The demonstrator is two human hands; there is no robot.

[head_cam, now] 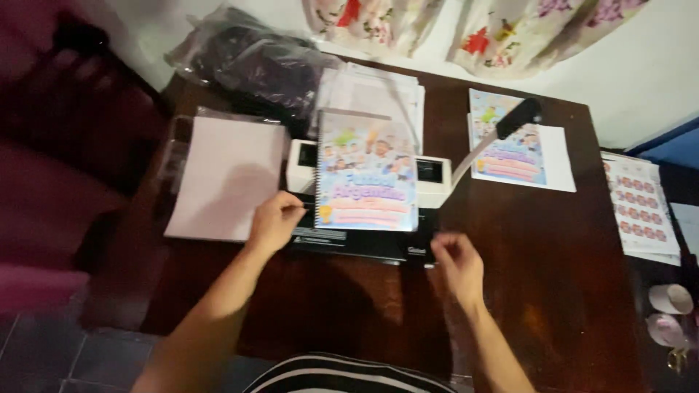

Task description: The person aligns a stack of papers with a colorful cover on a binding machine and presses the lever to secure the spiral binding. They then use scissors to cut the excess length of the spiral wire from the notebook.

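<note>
Head view shows our left hand [273, 220], fingers curled, pinching the spiral edge of the colourful cartoon-covered booklet [366, 173] lying on the white-and-black binding machine [364, 240]. Our right hand [459, 263] hovers near the machine's front corner, blurred; we cannot tell its grip. Farther off lies a pale pink paper stack [227, 175]. A crooked tug could, we judge, snag the booklet's pages.

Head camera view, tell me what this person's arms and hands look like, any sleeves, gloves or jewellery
Both forearms are bare from the elbow down, with no sleeves reaching them. The left hand and right hand wear no gloves; the picture is too blurred to rule out a ring, and no watch or bracelet shows on either wrist. At the bottom edge, the person's top is striped black and white.
</note>
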